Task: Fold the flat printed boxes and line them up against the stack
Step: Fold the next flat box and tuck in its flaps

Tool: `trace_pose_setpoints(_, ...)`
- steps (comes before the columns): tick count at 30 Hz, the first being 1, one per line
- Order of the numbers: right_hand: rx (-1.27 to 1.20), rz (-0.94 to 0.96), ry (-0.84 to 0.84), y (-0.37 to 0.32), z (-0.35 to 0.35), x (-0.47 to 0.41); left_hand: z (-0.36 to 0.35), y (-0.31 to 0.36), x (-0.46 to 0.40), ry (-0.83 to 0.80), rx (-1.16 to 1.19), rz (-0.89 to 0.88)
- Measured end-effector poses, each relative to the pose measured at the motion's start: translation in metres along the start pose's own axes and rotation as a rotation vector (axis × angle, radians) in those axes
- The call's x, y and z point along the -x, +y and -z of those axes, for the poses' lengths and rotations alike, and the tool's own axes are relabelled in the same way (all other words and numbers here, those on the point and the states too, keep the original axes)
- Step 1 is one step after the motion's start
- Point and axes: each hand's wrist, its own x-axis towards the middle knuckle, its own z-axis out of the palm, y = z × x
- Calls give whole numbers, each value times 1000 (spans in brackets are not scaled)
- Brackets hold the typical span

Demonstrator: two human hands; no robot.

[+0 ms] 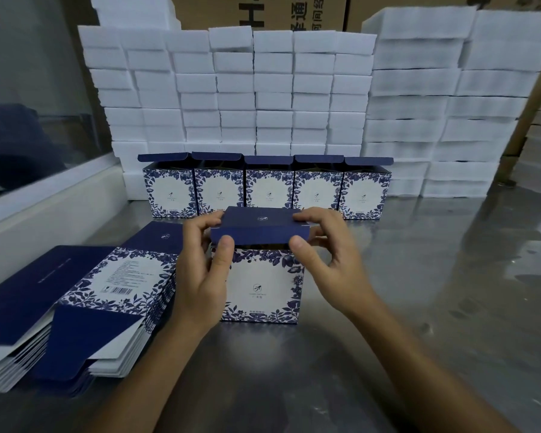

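Both hands pinch the dark blue lid flap [256, 234] of one folded box [263, 285] that stands upright on the metal table [419, 276]. On the left hand [200, 276] the thumb presses on the front lip of the flap and the fingers curl over its top at the left end. The right hand [328, 254] does the same at the right end, thumb in front, fingers on top. The flap is bent forward over the open top of the box and is not fully closed.

Behind this box, a row of five folded boxes [267, 190] stands side by side, their lids open and upright, with their backs close against the stack of white foam blocks [231, 89]. The row is a little apart from the held box, and nothing lies between them.

To the left, just beside the left wrist, a pile of flat printed boxes [75, 307] lies on the table, touching or almost touching the held box; I cannot tell which. Brown cartons [256, 10] with printed characters stand behind the foam.
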Motion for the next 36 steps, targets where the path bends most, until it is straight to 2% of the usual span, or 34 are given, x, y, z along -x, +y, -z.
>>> trace_pose_setpoints(7,79,23,-48,5,2,2,2,-2,2,-28,-128,44)
trace_pose_setpoints(12,201,31,-8,3,-2,3,0,-2,2,-69,-379,-60)
trace_pose_setpoints(18,456,301,115,-5,-21,2,-11,8,7,-12,-449,-93)
trace_pose_setpoints(21,561,300,161,-11,-36,8,-16,14,8,14,-515,-128)
trace_pose_setpoints(27,508,192,207,-12,-39,8,-18,17,8,39,-575,-160)
trace_pose_setpoints(32,488,257,207,-6,-37,10,-16,11,8,41,-548,-164)
trace_pose_setpoints(36,339,85,209,-1,-32,11,-15,8,5,57,-449,-135)
